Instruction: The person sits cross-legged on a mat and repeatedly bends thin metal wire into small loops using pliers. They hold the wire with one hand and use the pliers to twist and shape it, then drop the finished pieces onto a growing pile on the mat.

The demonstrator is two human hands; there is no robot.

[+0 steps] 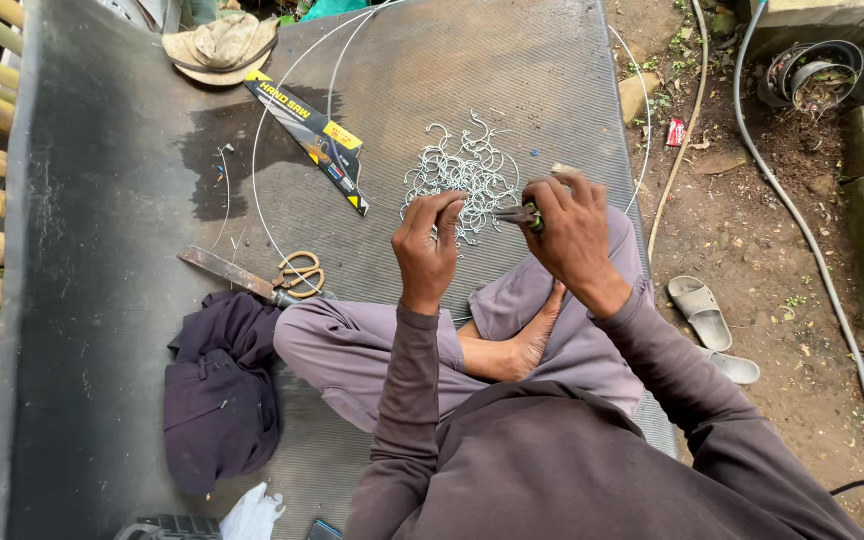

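Note:
My left hand (428, 246) pinches a short piece of thin wire, held up in front of me. My right hand (574, 232) grips green-handled pliers (524, 214), whose jaws point left toward the wire at my left fingertips. Just beyond both hands lies a pile of bent wire hooks (464, 172) on the dark mat (102, 300). A long loop of loose wire (270, 110) curves across the mat from the pile toward the far edge. I sit cross-legged, with my knees and a bare foot below my hands.
Scissors (299, 272) and a rusty blade (227, 273) lie to the left, with a hand-saw package (312, 135) and a hat (220, 45) farther off. A dark cloth bundle (217, 390) sits by my knee. Sandals (704, 315), a hose and pots are on the dirt at right.

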